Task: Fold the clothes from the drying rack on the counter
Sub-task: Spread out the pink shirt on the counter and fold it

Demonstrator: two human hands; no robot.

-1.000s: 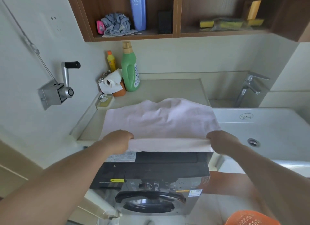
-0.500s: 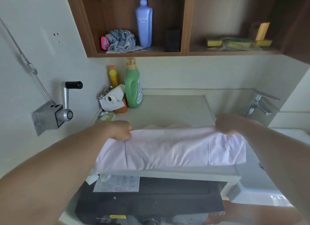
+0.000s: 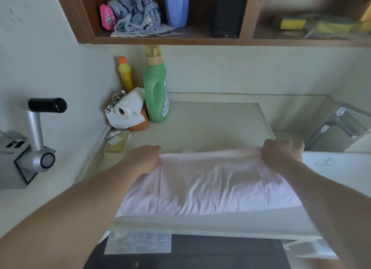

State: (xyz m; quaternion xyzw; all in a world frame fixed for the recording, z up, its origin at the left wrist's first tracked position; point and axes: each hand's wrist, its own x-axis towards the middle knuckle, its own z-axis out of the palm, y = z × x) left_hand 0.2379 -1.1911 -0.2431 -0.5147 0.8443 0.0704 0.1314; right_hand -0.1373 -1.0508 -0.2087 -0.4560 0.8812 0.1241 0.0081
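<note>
1. Fingers of both hands are curling under and clamping onto the far edge of the pale pink cotton garment (image 3: 210, 184); the fingertips themselves are hiding beneath the cloth.
2. At centre-left of the frame the left hand (image 3: 145, 158) is gripping the garment's left far corner, while at centre-right the right hand (image 3: 281, 154) is bunching the right far corner.
3. Doubled over, the garment is lying across the beige stone counter (image 3: 210, 124), reaching its near edge in the lower middle of the frame.
4. Behind it, at upper centre-left, a green plastic detergent bottle (image 3: 155, 92), a slim yellow bottle with an orange cap (image 3: 125, 74) and a white paper roll (image 3: 126, 112) are standing together.
5. At the right edge a chrome tap (image 3: 339, 128) is showing above a white basin (image 3: 341, 168).
</note>
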